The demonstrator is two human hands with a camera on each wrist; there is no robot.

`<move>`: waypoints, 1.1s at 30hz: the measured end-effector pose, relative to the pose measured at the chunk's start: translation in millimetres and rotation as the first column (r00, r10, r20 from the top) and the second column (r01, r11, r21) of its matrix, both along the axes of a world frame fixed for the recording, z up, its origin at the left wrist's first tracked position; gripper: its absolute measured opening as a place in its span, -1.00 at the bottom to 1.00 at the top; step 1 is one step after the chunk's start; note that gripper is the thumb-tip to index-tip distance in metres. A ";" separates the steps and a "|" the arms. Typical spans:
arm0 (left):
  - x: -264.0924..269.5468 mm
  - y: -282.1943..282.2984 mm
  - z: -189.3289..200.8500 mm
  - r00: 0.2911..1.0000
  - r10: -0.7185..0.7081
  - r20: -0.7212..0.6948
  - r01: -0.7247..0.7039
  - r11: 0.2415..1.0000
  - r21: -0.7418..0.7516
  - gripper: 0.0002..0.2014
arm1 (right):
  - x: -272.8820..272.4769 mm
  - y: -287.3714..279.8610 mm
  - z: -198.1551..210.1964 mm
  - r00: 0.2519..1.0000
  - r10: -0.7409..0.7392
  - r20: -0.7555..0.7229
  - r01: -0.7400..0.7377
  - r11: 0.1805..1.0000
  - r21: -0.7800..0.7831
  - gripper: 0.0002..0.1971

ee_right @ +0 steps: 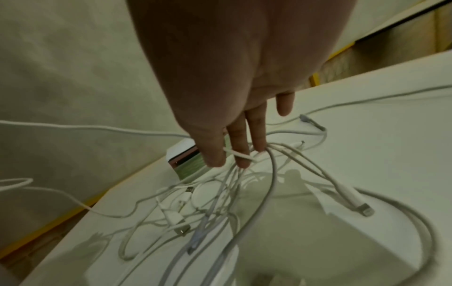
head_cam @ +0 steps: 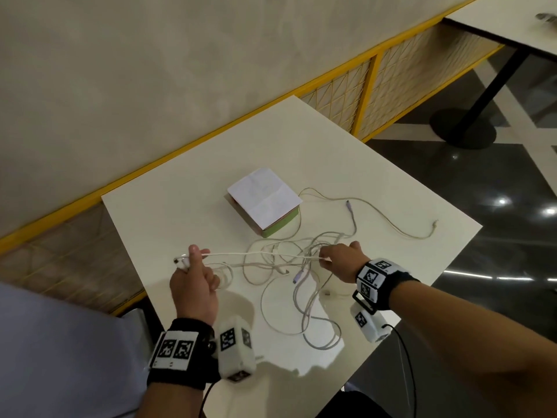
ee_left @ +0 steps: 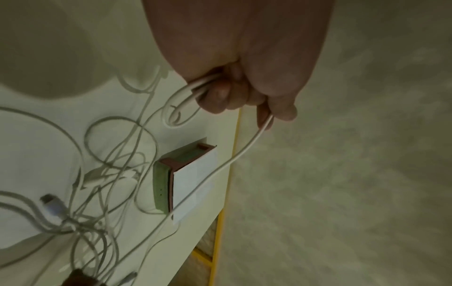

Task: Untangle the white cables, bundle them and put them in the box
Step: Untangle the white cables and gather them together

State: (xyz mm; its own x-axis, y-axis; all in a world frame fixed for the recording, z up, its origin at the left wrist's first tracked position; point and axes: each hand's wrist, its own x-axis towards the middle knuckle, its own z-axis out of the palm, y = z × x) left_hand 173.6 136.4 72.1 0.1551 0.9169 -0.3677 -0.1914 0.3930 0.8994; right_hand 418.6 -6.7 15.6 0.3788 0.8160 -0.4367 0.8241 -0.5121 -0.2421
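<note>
A tangle of white cables [head_cam: 289,267] sprawls between both hands, a taut strand [head_cam: 256,254] barring the gap. Beyond the fingers stands the box [head_cam: 265,203]; bare table [head_cam: 187,212] lies ahead of the left hand [head_cam: 193,285].

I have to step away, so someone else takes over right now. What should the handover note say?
Left hand: grips one end of a white cable, some of it looped in the fist.
Right hand: pinches the same cable farther along, stretched taut between the hands.
Cable tangle: heaped on the table, in front of the box.
Done: one cable partly pulled out.
Left: free it, untangle the rest, bundle, box them.
</note>
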 end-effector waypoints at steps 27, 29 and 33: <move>-68.4 56.1 -29.3 0.982 0.190 -0.015 -0.191 0.976 -0.109 -0.65 | 43.9 -5.6 5.7 0.987 0.008 0.164 0.029 0.974 -0.225 -0.65; -77.7 58.6 -28.4 0.981 0.192 -0.039 -0.195 0.976 -0.093 -0.59 | 49.5 -9.6 4.3 0.991 -0.099 0.094 0.117 0.971 -0.207 -0.67; -79.0 52.1 -31.8 0.977 0.203 -0.061 -0.209 0.971 -0.115 -0.61 | 55.2 -11.4 9.4 0.946 -0.295 -0.132 0.308 0.947 0.089 -0.70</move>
